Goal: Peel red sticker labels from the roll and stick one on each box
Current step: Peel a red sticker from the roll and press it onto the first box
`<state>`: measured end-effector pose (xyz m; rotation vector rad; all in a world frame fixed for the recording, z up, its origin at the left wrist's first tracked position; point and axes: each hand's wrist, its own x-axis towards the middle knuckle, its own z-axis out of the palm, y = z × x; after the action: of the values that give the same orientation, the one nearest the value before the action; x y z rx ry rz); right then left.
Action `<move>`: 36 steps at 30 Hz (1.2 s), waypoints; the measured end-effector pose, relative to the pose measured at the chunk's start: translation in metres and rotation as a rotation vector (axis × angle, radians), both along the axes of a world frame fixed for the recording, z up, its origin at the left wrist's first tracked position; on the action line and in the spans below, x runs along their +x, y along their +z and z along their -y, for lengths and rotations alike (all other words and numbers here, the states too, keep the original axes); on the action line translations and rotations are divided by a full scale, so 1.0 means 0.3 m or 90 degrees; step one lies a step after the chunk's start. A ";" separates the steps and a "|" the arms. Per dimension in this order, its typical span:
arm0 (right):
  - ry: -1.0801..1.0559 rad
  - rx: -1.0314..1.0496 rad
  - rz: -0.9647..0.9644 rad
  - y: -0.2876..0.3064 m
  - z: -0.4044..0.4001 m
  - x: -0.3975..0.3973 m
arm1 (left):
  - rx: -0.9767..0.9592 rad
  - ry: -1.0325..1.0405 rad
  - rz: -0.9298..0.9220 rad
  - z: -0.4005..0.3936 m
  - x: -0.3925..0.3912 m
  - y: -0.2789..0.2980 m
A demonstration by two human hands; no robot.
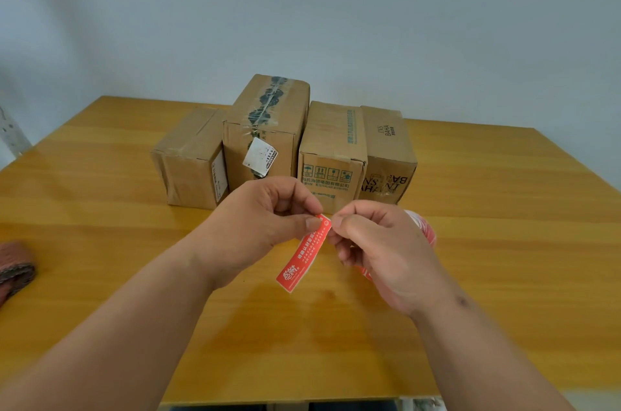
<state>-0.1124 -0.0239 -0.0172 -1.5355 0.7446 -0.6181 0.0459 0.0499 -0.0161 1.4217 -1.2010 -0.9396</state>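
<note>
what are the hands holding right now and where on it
Both hands pinch the top end of a red sticker label: left hand and right hand. The right hand also holds the roll.

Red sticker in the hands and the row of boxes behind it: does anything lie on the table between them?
Head view: only bare wooden table shows between the red sticker, pinched by both hands, and the four boxes. No box carries a red label.
</note>
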 end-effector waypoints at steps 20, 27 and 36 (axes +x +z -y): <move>0.026 0.013 0.050 -0.018 0.004 -0.007 | -0.020 -0.015 -0.013 0.005 -0.013 -0.013; 0.018 -0.021 0.048 -0.020 0.002 -0.007 | -0.027 -0.012 -0.005 -0.004 -0.023 -0.013; -0.036 -0.109 0.002 0.002 -0.004 -0.019 | -0.018 0.002 -0.003 -0.002 -0.041 -0.008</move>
<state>-0.1181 -0.0227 -0.0166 -1.6742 0.7496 -0.7414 0.0335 0.0506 -0.0184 1.3978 -1.2036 -0.9212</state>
